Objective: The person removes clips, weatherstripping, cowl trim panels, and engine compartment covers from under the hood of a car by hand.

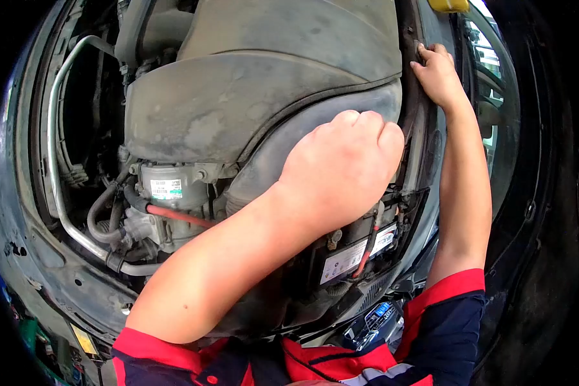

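Note:
My left hand (347,164) is closed in a fist above the right part of the grey engine cover (219,106), back of the hand up. Its fingertips and anything in them are hidden. Farther off to the right, my right hand (436,74) has its fingers curled at the dark strip (418,109) along the edge of the engine bay. Thumb and forefinger are close together there; what is between them is too small to tell. Below my left wrist sits a battery (357,257) with a white label and a red cable.
A metal pipe (56,148) curves down the left side of the engine bay. Hoses and a labelled metal unit (167,183) are below the cover. The windshield (489,77) lies right of my right arm, and a yellow object (449,5) is at the top.

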### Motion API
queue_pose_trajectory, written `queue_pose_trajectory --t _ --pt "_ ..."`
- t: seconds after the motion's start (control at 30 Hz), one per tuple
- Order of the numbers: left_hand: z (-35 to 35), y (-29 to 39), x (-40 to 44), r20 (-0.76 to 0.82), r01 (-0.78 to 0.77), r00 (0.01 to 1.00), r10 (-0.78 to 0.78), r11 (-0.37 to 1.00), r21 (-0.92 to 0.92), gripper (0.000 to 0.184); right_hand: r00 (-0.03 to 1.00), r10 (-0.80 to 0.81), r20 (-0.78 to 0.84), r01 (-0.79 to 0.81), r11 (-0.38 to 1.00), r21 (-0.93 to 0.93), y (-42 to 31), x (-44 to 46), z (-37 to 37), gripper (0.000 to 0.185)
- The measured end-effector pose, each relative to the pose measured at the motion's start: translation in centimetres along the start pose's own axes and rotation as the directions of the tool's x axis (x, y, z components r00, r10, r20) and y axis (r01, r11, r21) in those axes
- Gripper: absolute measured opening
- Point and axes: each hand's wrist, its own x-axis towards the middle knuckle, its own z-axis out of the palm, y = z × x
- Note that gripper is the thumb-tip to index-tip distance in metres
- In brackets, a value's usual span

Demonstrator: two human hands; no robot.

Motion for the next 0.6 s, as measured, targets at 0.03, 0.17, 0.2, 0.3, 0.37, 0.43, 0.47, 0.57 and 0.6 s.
queue_pose_trajectory --t 0.03,0.17,0.2,0.3,0.37,0.43,0.47,0.57,0.6 --pt "0.0 0.1 0.0 -0.003 0.000 1.000 0.000 1.000 0.007 0.014 1.000 -0.005 -0.009 0.005 1.000 0.019 0.2 0.0 0.2 0.048" --pt "0.1 0.1 -0.1 0.018 -0.008 1.000 0.007 0.999 0.039 0.014 0.998 0.012 -0.062 -0.007 0.997 0.078 0.7 -0.7 1.2 0.050" --pt "0.2 0.1 -0.1 0.019 -0.011 1.000 0.010 0.998 0.056 0.015 0.999 0.016 -0.045 -0.010 0.989 0.145 1.1 -0.8 1.3 0.051" --pt "-0.1 0.3 0.2 0.044 -0.024 0.999 0.020 0.995 0.094 0.018 0.997 0.072 -0.010 -0.068 0.966 0.251 2.1 -0.8 1.9 0.054" --pt "-0.2 0.5 0.3 0.067 -0.020 0.998 0.012 0.993 0.118 0.018 0.991 0.137 -0.001 -0.135 0.975 0.178 0.6 -1.0 1.4 0.057" --pt "-0.2 0.6 0.4 0.067 -0.044 0.997 0.033 0.982 0.181 0.018 0.988 0.150 0.031 -0.153 0.973 0.171 0.5 -1.4 0.1 0.057" --pt "-0.2 0.7 0.3 0.066 -0.065 0.996 0.053 0.978 0.198 0.018 0.983 0.160 0.086 -0.173 0.970 0.173 1.2 -1.8 -1.1 0.055" --pt "-0.2 1.1 0.6 0.061 -0.104 0.994 0.092 0.967 0.230 0.020 0.980 0.093 -0.176 0.010 0.862 0.506 2.6 -4.9 -4.4 0.051" --pt "-0.2 1.1 0.7 0.060 -0.112 0.993 0.101 0.967 0.228 0.020 0.968 0.194 -0.160 -0.096 0.874 0.477 1.9 -7.1 -5.8 0.045"
